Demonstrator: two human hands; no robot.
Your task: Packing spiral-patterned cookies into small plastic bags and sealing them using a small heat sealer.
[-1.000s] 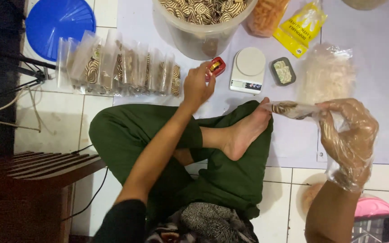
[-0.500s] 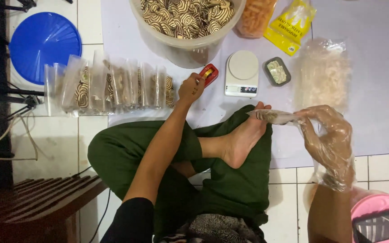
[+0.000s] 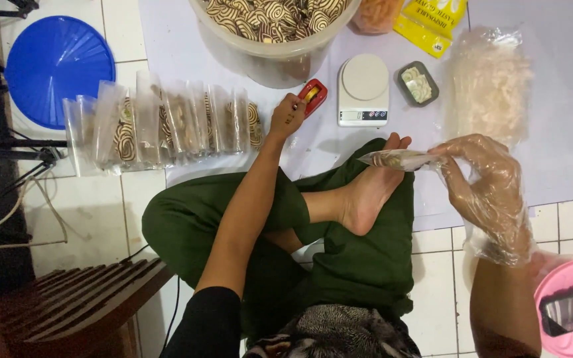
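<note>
My left hand point(image 3: 287, 116) reaches forward and its fingers close on a red tape dispenser point(image 3: 314, 96) lying on the white sheet. My right hand point(image 3: 489, 182), inside a clear plastic glove, pinches a small clear bag of striped snacks point(image 3: 396, 159) held flat above my bare foot point(image 3: 366, 192). A row of filled clear bags point(image 3: 167, 122) stands to the left of my left hand. A large tub of swirl-patterned snacks point(image 3: 270, 26) sits at the top.
A white kitchen scale point(image 3: 363, 89) and a small grey tray point(image 3: 417, 84) lie beside the dispenser. A bag of pale crackers point(image 3: 489, 86), a yellow packet point(image 3: 432, 23), a blue lid point(image 3: 58, 59), a wooden stool point(image 3: 67, 311) and a pink container point(image 3: 572, 308) surround me.
My left hand moved from above the dispenser down onto it and stayed there. My right hand with the bag drifted slightly left and lower toward my foot.
</note>
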